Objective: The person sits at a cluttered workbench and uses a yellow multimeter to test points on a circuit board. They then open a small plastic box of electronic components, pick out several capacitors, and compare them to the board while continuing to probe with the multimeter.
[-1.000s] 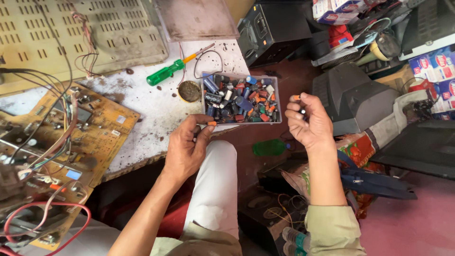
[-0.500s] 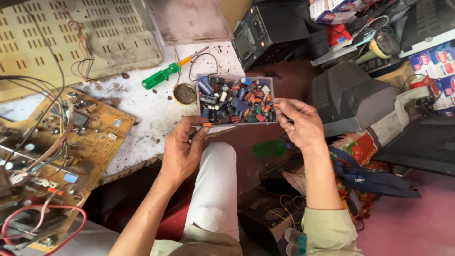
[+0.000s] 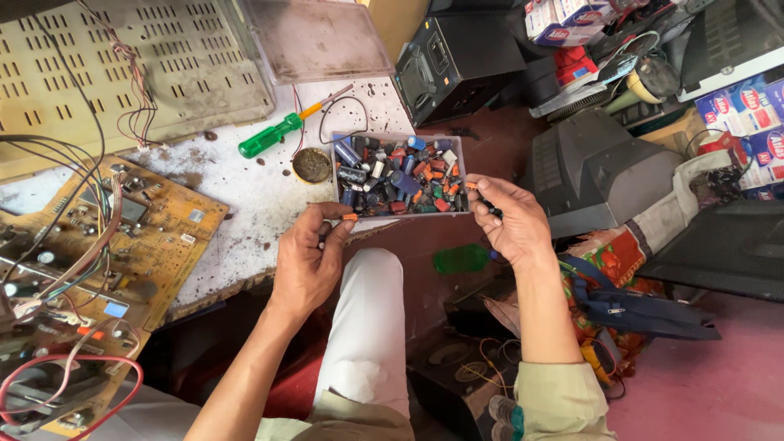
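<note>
While both forearms reach up from the lap, the left hand (image 3: 309, 261) curls at the workbench edge (image 3: 245, 282), fingers pinched on a small orange part (image 3: 349, 217). Just above sits the clear box of mixed components (image 3: 400, 174). At its right corner, the right hand (image 3: 510, 222) pinches a small dark part (image 3: 488, 206).

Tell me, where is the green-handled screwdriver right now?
The green-handled screwdriver lies on the white worktop, up and left of the clear box of small parts, just above a small round tin.
</note>
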